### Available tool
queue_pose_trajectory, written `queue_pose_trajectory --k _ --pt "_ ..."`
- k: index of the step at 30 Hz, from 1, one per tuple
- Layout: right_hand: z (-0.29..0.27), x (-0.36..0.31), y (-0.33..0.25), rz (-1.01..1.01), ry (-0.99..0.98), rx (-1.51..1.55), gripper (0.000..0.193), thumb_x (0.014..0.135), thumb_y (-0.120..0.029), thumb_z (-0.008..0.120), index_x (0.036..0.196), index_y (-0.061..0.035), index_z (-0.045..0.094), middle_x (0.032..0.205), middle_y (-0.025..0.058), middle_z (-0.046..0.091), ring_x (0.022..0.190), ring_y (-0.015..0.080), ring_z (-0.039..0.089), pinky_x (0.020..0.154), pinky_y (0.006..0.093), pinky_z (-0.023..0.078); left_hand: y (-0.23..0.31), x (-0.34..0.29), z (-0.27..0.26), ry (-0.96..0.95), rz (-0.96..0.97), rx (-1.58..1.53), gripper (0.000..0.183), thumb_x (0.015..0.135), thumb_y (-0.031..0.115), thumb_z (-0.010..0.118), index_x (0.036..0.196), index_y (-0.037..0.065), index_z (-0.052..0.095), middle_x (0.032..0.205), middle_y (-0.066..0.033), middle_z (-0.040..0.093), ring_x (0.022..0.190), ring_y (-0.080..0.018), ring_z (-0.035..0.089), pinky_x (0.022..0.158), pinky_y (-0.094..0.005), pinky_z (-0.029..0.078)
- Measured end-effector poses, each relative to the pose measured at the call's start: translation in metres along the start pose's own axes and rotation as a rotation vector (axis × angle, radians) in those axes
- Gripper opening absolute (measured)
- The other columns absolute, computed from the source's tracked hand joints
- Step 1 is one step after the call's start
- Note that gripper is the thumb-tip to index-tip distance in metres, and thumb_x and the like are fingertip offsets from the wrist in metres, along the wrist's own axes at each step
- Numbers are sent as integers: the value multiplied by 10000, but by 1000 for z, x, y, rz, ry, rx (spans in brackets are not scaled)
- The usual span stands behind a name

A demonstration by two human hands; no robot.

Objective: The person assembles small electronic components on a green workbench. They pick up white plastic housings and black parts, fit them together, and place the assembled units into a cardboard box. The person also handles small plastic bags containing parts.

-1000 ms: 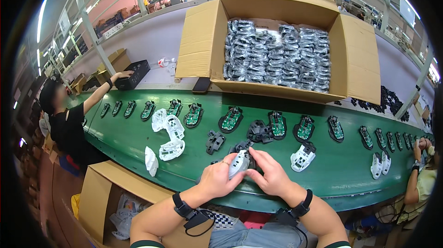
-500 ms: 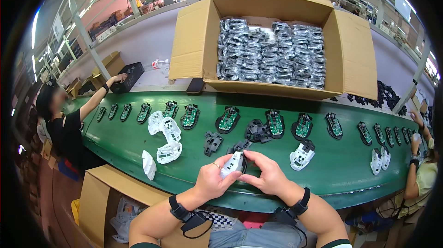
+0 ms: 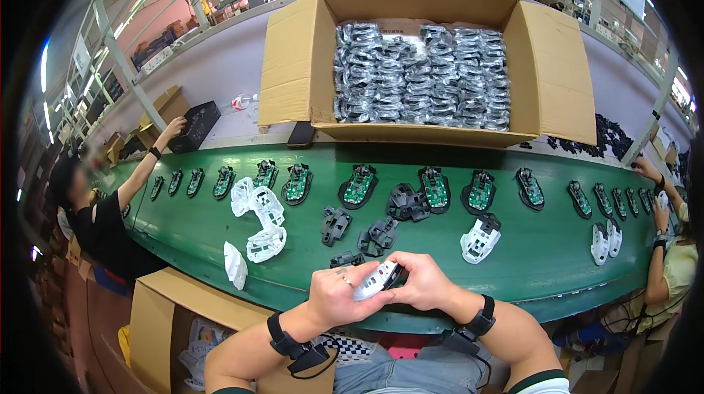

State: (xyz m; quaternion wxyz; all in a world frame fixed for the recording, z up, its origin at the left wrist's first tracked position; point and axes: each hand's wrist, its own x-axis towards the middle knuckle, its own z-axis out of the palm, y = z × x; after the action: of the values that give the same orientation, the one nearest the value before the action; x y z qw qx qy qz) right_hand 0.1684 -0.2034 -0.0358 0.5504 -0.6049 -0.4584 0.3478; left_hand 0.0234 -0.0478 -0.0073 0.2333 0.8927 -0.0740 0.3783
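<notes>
Between my two hands, over the near edge of the green bench, is a white plastic computer mouse shell [image 3: 375, 282] with a black part along its right side. My left hand [image 3: 339, 293] grips its left end, and my right hand [image 3: 425, 281] pinches the black side. Just beyond my hands lie loose dark grey plastic parts [image 3: 378, 237]. Left of them are several white shells [image 3: 266, 243]; to the right rests a white shell with a dark top end [image 3: 480, 238]. Mouse bases with green circuit boards [image 3: 359, 186] line the bench behind.
An open cardboard box [image 3: 425, 132] of plastic-wrapped pieces stands behind the green bench [image 3: 411, 291]. A co-worker [image 3: 95, 211] at left reaches to a black box [image 3: 194, 127]; another [image 3: 667, 262] works at right. Another carton [image 3: 158, 313] sits below the bench at left.
The white shell has been tilted and turned between my hands, its upper end swinging right. The view has shifted slightly, and dark parts near my hands now show more fully.
</notes>
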Motion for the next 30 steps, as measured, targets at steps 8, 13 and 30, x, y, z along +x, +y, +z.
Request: queue_pose_trajectory --k 8,13,30 --pt "10 0 -6 -380 276 -437 472 787 -146 864 1181 -16 640 1066 147 718 911 296 708 811 380 575 3 12 -6 -64 -3 260 466 700 230 869 1082 10 716 975 -152 672 832 -332 651 772 -418 537" --pt "-1 -1 -16 -511 192 -200 453 853 -73 790 1276 -11 640 1247 181 691 1112 317 699 955 377 562 -10 7 -18 15 55 -38 374 783 146 746 1122 21 649 943 -154 622 820 -313 578 759 -409 481" --pt "0 3 -14 -698 175 -191 239 830 -26 794 1063 -9 747 1095 152 763 1037 307 745 904 384 600 -21 6 -22 71 256 -79 279 828 285 751 980 73 653 865 -78 603 752 -290 559 723 -421 458"
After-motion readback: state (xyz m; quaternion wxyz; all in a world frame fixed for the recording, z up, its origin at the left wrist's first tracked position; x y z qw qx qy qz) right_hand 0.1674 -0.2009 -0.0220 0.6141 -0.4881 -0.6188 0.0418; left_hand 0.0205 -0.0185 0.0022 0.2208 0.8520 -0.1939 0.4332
